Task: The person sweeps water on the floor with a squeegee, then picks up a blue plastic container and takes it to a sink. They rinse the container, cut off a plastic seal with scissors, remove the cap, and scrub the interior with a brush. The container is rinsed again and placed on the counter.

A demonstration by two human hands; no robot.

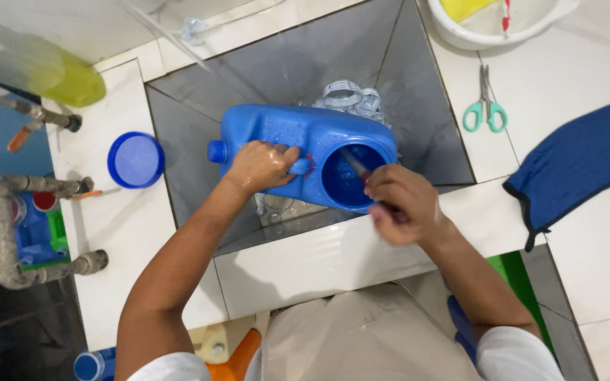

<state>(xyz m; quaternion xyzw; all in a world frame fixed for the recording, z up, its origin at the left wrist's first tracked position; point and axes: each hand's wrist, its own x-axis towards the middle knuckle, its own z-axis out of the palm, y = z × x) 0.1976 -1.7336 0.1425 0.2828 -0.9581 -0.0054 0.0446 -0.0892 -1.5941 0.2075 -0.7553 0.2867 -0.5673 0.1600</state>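
A large blue plastic jug [298, 152] lies on its side in the grey steel sink [199, 134], its wide round opening facing up and its small spout pointing left. The left hand [261, 166] is clamped on the jug's moulded handle, fingers wrapped round it, wet with water. The right hand [402, 204] is closed in a fist around the dark handle of a brush [359, 168], whose shaft slants down into the jug's opening; the brush head is hidden inside. The two hands are apart, one on each side of the opening.

On the white tiled bench [135, 219] left of the sink lies a round blue lid [135, 160], well apart from the jug. Far left stands a yellow-green plastic bottle [72, 81]. Right of the sink, green-handled scissors [485, 106] lie on the bench, and a dark blue cloth mitt [580, 159] lies further right. A white basin [503, 25] sits at the far edge.
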